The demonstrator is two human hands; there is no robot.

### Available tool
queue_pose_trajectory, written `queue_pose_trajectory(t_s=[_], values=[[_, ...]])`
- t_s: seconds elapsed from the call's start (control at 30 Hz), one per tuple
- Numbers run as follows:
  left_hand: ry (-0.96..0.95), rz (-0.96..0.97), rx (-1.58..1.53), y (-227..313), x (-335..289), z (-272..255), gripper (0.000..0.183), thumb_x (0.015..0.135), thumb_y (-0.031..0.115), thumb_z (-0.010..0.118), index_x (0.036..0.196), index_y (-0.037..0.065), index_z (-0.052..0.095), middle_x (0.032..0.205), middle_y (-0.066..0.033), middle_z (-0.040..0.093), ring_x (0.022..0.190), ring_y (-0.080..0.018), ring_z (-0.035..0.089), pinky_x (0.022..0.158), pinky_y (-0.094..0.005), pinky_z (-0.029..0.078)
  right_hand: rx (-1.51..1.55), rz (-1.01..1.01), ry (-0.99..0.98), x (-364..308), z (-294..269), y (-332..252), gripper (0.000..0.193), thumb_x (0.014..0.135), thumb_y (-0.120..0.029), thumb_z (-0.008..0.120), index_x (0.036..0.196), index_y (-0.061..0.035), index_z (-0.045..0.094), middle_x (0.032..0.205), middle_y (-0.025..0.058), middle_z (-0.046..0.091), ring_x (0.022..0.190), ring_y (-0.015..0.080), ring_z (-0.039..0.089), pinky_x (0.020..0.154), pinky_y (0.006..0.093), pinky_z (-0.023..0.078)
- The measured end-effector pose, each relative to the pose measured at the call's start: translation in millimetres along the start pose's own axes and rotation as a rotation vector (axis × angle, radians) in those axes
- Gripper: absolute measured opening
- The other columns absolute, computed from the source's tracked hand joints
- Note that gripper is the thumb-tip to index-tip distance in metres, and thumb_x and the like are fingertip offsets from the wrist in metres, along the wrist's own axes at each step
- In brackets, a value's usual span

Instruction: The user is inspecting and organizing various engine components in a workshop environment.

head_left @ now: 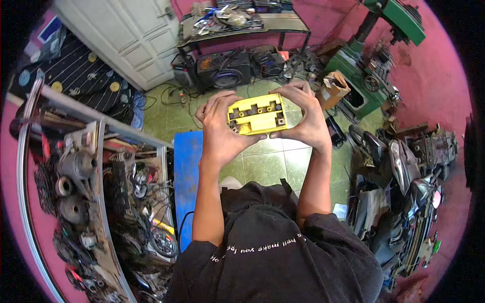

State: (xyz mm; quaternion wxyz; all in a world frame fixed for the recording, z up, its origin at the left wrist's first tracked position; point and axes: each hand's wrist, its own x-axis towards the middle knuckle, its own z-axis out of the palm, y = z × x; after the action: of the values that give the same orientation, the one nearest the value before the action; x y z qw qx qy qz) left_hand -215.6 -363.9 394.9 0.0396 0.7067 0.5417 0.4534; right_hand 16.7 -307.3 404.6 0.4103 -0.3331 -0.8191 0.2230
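the left grip (217, 126) and the right grip (309, 121) are both closed on a battery (260, 121), one at each end. it is a yellow, hard plastic box, its upper face cut with square notches, small round holes in a dark recessed row and metal terminals at the two near corners. it sits between the grips, held up over the floor (260, 164), the thumbs meeting its near edge, their tips just apart, the fingers curled round its ends and far corners.

the floor is glossy green tile. beside the left forearm lies a scuffed, flat blue panel (187, 169). beyond the battery, clutter covers a bench (285, 22) with thin dark legs. to the right stand a creased cardboard box (332, 96) and a green metal machine (366, 76); to the left, a shelf (102, 184) bears dark, rounded metal parts.
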Motion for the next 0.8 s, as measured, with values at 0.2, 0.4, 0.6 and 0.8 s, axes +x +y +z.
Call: queue_pose_trajectory(t_s=[0.2,0.4,0.6,0.8], values=[[-0.094,0.025,-0.076,-16,65,59,0.085,0.038,0.026,0.102,0.115,0.007,0.069,0.121,-0.0130,0.071,0.121,-0.0296,0.065,0.108,-0.0441,0.037,-0.009,0.121,0.095,16,-21,62,0.091,0.042,-0.033,0.100,0.125,-0.0064,0.075,0.121,0.0053,0.074,0.122,0.0305,0.055,0.110,0.0445,0.044],[-0.135,0.040,-0.122,-70,132,122,0.078,0.043,0.030,0.101,0.111,0.007,0.071,0.121,-0.0122,0.072,0.124,-0.0289,0.064,0.109,-0.0449,0.036,-0.048,0.187,0.114,67,-23,133,0.087,0.046,-0.031,0.098,0.128,-0.0118,0.075,0.123,0.0068,0.074,0.122,0.0302,0.058,0.111,0.0450,0.041],[-0.133,0.067,-0.151,-118,234,184,0.078,0.045,0.033,0.102,0.112,0.007,0.070,0.121,-0.0120,0.071,0.124,-0.0285,0.063,0.107,-0.0462,0.035,-0.177,0.193,0.058,161,-44,216,0.087,0.046,-0.025,0.098,0.126,-0.0041,0.073,0.122,0.0078,0.073,0.121,0.0288,0.057,0.109,0.0431,0.044],[-0.156,0.113,-0.129,-162,331,238,0.080,0.046,0.029,0.102,0.115,0.006,0.069,0.119,-0.0121,0.070,0.123,-0.0290,0.062,0.107,-0.0461,0.034,-0.231,0.258,0.094,238,-54,284,0.087,0.047,-0.021,0.097,0.129,-0.0035,0.071,0.123,0.0098,0.071,0.123,0.0295,0.056,0.111,0.0435,0.041]])
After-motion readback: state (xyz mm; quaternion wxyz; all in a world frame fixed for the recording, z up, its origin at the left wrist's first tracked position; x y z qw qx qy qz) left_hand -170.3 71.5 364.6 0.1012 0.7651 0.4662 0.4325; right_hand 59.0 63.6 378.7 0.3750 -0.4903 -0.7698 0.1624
